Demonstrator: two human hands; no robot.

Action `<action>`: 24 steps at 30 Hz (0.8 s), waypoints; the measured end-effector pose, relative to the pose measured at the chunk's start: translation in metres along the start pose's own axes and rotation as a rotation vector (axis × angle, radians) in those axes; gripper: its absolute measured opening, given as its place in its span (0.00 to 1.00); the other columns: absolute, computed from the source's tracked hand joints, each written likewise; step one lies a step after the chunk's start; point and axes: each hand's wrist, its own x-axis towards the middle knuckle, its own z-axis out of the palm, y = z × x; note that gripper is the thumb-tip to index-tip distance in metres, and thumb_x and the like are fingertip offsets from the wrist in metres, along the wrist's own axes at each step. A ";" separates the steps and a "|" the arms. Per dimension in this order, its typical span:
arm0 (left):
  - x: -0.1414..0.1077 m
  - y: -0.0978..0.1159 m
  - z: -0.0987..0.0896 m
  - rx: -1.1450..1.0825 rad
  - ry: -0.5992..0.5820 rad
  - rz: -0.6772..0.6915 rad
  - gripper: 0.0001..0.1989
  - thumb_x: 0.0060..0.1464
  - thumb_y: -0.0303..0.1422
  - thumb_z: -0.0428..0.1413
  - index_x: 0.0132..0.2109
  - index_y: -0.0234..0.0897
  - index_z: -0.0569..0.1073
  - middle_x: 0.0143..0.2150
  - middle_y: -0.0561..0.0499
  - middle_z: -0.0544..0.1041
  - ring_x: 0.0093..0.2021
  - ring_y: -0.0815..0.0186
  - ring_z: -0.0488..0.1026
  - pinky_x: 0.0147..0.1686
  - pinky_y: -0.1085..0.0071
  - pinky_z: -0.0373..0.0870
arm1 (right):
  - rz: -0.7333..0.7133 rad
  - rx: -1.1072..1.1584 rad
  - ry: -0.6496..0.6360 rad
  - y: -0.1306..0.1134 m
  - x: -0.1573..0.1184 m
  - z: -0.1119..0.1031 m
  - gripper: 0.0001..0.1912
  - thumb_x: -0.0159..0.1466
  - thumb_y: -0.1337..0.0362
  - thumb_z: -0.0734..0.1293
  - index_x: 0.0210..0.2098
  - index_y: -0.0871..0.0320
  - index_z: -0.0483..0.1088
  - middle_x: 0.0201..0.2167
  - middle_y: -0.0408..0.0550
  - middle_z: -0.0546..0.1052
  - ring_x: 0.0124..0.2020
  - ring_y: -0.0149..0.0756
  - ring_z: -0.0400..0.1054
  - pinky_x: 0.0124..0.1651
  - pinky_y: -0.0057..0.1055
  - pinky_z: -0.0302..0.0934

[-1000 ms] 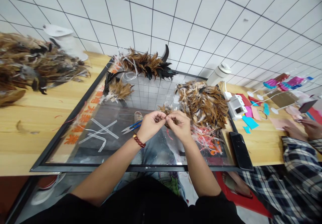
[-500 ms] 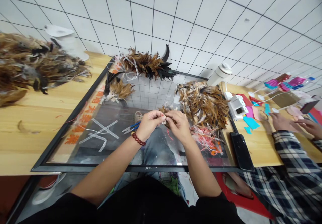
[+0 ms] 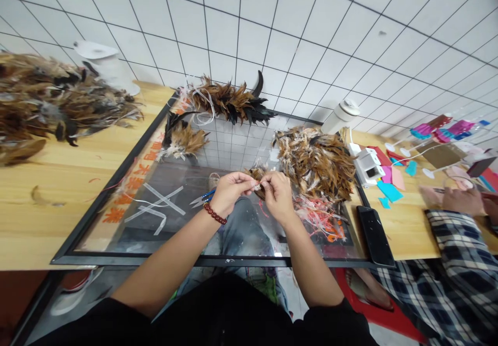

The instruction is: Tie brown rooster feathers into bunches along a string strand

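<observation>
Above the glass-topped panel (image 3: pixel 218 154), my left hand (image 3: pixel 232 190) and my right hand (image 3: pixel 278 193) meet with fingertips almost touching. My right hand is closed on a small bunch of brown feathers (image 3: pixel 254 173), whose pale quill ends lie between the two hands. At those ends my left thumb and forefinger are pinched together; whether a thread is in them is too small to tell. Blue-handled scissors (image 3: pixel 203 198) lie beside my left wrist, partly covered by it. Close to my right hand is a big pile of brown feathers (image 3: pixel 317 164).
Pink and white string scraps (image 3: pixel 319 213) lie below the pile. White strips (image 3: pixel 163 201) are at left, with a feather garland (image 3: pixel 229 98) at the back. A phone (image 3: pixel 374 234) rests on the right frame edge. A co-worker's plaid sleeve (image 3: pixel 453 232) is at far right.
My fingertips have shifted slightly at the quill ends, showing more of the pale part. The co-worker's hands have moved right and lower. The view has shifted slightly.
</observation>
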 end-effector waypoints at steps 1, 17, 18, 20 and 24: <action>0.000 0.000 0.000 0.000 0.009 0.007 0.15 0.30 0.31 0.68 0.26 0.31 0.72 0.22 0.51 0.74 0.23 0.72 0.69 0.24 0.74 0.65 | 0.001 0.010 -0.002 0.000 0.000 -0.001 0.07 0.64 0.67 0.59 0.31 0.55 0.66 0.33 0.46 0.74 0.40 0.37 0.65 0.45 0.35 0.53; -0.011 -0.008 -0.004 0.825 0.041 0.785 0.08 0.48 0.22 0.51 0.32 0.39 0.69 0.32 0.51 0.75 0.34 0.67 0.73 0.38 0.72 0.67 | -0.093 0.009 -0.014 0.008 -0.003 0.011 0.13 0.66 0.67 0.57 0.45 0.54 0.70 0.38 0.49 0.78 0.40 0.37 0.71 0.45 0.36 0.61; -0.011 -0.009 -0.004 0.830 0.053 0.796 0.08 0.48 0.22 0.51 0.32 0.39 0.69 0.32 0.51 0.76 0.35 0.67 0.73 0.39 0.72 0.67 | -0.080 0.007 0.001 0.008 -0.003 0.012 0.12 0.66 0.66 0.57 0.44 0.54 0.71 0.38 0.49 0.78 0.39 0.37 0.71 0.45 0.36 0.61; -0.010 -0.010 -0.005 0.844 0.077 0.822 0.07 0.48 0.22 0.51 0.31 0.40 0.68 0.33 0.51 0.76 0.35 0.67 0.73 0.38 0.72 0.67 | -0.053 0.017 0.024 0.006 -0.002 0.013 0.12 0.66 0.66 0.58 0.43 0.55 0.72 0.37 0.49 0.79 0.39 0.38 0.71 0.44 0.35 0.62; -0.010 -0.012 -0.006 0.889 0.103 0.816 0.07 0.49 0.23 0.51 0.31 0.40 0.69 0.32 0.51 0.77 0.35 0.67 0.74 0.38 0.72 0.68 | 0.031 0.125 0.017 0.001 -0.001 0.012 0.10 0.64 0.65 0.61 0.39 0.54 0.73 0.37 0.48 0.79 0.39 0.37 0.73 0.44 0.33 0.64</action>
